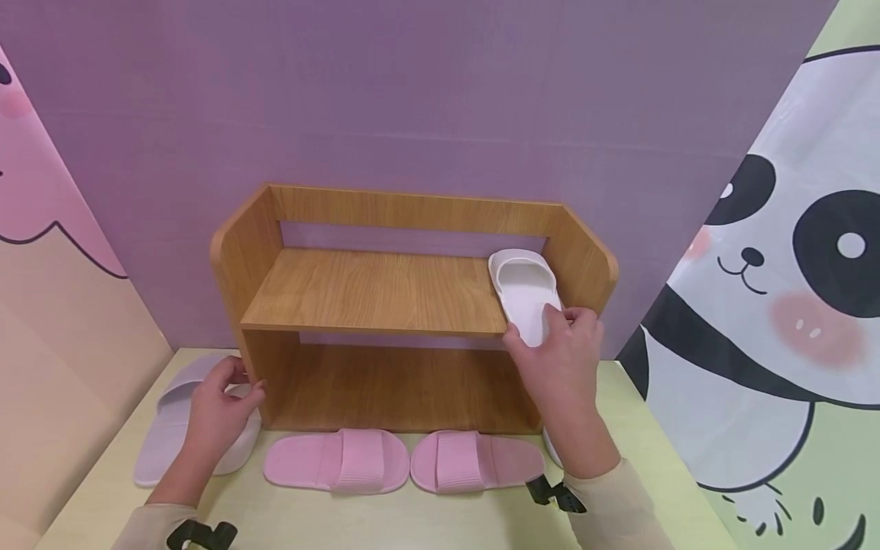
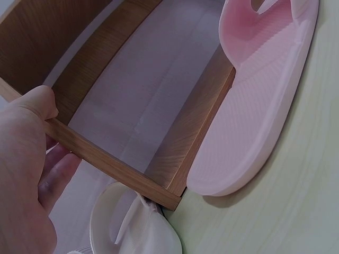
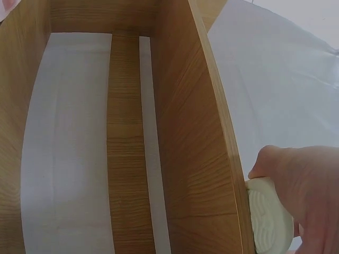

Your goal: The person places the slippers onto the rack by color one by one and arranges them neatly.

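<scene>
A two-tier wooden shoe rack [image 1: 371,294] stands against the purple backdrop. On the right end of its upper board lies a white slipper [image 1: 525,286], toe toward the back. My right hand [image 1: 560,367] pinches this slipper's heel end between thumb and fingers at the board's front edge; the ridged sole [image 3: 267,217] shows in the right wrist view. With my left hand [image 1: 220,416] I grip the front edge of the rack's left side panel [image 2: 114,164], thumb on the inner side and fingers outside.
Two pink slippers [image 1: 360,461] lie toe to toe along the rack's front. A pair of pale slippers [image 1: 161,439] sits left of the rack, partly behind my left hand. Another white slipper [image 1: 552,449] peeks out by my right forearm. A panda-printed wall [image 1: 797,267] borders the right.
</scene>
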`<act>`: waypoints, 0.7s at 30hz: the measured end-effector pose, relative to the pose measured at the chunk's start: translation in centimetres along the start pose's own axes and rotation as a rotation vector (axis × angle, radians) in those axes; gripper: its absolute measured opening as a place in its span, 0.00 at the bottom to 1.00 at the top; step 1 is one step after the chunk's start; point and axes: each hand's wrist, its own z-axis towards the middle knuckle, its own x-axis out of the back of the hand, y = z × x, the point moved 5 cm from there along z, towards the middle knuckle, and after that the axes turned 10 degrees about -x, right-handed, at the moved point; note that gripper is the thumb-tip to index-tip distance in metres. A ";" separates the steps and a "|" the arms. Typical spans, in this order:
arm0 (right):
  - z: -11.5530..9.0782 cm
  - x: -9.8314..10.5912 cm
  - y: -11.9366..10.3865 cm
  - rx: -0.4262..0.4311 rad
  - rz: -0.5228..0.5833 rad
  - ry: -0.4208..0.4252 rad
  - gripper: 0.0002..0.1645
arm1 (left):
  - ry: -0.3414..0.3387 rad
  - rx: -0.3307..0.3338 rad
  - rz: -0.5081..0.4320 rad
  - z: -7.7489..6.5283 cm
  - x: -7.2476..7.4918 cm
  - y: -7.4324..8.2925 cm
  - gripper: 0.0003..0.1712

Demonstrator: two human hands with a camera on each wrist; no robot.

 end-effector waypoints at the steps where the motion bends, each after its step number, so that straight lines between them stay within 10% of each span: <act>1: 0.0 -0.1 0.0 -0.006 -0.004 -0.002 0.42 | 0.001 -0.002 -0.003 0.0 0.0 0.0 0.14; 21: 0.3 -0.5 0.0 -0.004 -0.061 -0.006 0.43 | 0.008 -0.008 -0.009 0.0 0.0 -0.2 0.14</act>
